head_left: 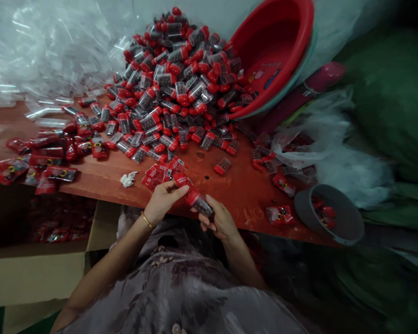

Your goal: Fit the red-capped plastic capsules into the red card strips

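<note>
Between my hands is a small clear container [202,205] with a red end and dark contents, tilted down to the right. My left hand [162,200] is closed on a red printed card [181,180] at the container's upper end; how the two are joined I cannot tell. My right hand [220,218] has its thumb and fingers around the lower, clear end. Just beyond my left hand lie several loose red printed cards [156,175]. A large heap of similar red-capped containers [181,69] rises behind them, and a single container [222,166] lies apart on the table.
Wrapped red packets [52,153] lie on the table's left, above an open cardboard box [35,273]. Clear plastic sleeves [55,46] fill the back left. A red basin [299,41] leans at the back right. A grey bowl [304,215] holding red pieces stands at the right edge.
</note>
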{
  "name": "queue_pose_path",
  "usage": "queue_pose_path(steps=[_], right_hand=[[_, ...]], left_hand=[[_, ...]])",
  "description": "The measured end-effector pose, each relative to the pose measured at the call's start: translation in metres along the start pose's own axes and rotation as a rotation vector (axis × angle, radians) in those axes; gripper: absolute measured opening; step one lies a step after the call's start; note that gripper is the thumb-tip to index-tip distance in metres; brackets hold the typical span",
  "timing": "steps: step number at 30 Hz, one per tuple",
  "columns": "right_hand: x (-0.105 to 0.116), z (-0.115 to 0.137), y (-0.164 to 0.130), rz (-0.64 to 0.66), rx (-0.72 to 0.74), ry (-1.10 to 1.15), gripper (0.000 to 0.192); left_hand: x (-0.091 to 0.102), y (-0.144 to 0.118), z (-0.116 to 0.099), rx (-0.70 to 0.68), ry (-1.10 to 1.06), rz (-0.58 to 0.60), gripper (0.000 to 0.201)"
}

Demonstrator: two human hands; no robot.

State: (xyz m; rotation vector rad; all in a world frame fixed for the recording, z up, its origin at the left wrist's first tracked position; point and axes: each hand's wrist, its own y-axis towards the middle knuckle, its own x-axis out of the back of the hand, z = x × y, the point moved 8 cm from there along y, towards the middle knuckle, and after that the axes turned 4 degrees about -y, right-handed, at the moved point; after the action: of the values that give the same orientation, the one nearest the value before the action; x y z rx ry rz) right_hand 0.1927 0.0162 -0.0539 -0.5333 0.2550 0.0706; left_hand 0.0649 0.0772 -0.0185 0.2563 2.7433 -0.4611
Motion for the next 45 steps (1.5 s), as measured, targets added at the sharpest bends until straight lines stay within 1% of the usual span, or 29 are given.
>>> queue_pose_path(steps=[3,6,9,12,17,21,24,27,29,32,34,36,39,45], right_hand=[[-0.003,0.004,0.001,-0.009,0.04,0.009,0.055],[-0.006,0.003,0.003,-0.015,0.047,0.017,0.055],[-0.006,0.0,0.005,-0.021,0.04,0.018,0.055],[-0.005,-0.002,0.006,-0.025,0.055,0.013,0.055],[-0.007,-0.001,0.006,-0.009,0.062,0.022,0.053],[-0.01,0.004,0.006,-0.012,0.101,0.012,0.051],[-0.007,0.01,0.005,-0.038,0.201,-0.038,0.049],[-0.001,0.016,-0.001,-0.064,0.337,-0.145,0.04],[0.004,0.021,-0.006,-0.096,0.432,-0.26,0.036],[0.007,0.037,-0.018,-0.176,0.637,-0.553,0.036],[0.002,0.05,-0.027,-0.21,0.798,-0.762,0.037],[-0.003,0.058,-0.032,-0.226,0.91,-0.897,0.04],[-0.005,0.063,-0.033,-0.23,0.957,-0.994,0.042],[-0.003,0.062,-0.029,-0.22,0.94,-1.083,0.044]], left_hand=[[-0.003,-0.002,0.006,0.018,-0.017,0.016,0.032],[-0.002,-0.004,0.013,0.074,-0.05,-0.004,0.035],[0.002,-0.004,0.016,0.111,-0.074,-0.027,0.039],[0.007,-0.003,0.014,0.122,-0.075,-0.048,0.042],[0.015,-0.002,0.003,0.066,0.022,-0.111,0.037],[0.019,-0.001,0.002,0.092,-0.039,-0.184,0.042],[0.021,-0.001,0.005,0.144,-0.116,-0.228,0.046],[0.024,0.0,0.007,0.191,-0.169,-0.239,0.048],[0.025,0.0,0.008,0.208,-0.179,-0.234,0.048],[0.027,0.001,0.009,0.217,-0.182,-0.21,0.047],[0.026,0.001,0.01,0.219,-0.183,-0.19,0.047],[0.025,0.0,0.011,0.226,-0.184,-0.173,0.047],[0.025,-0.001,0.011,0.237,-0.179,-0.159,0.046],[0.022,-0.001,0.011,0.241,-0.153,-0.126,0.046]])
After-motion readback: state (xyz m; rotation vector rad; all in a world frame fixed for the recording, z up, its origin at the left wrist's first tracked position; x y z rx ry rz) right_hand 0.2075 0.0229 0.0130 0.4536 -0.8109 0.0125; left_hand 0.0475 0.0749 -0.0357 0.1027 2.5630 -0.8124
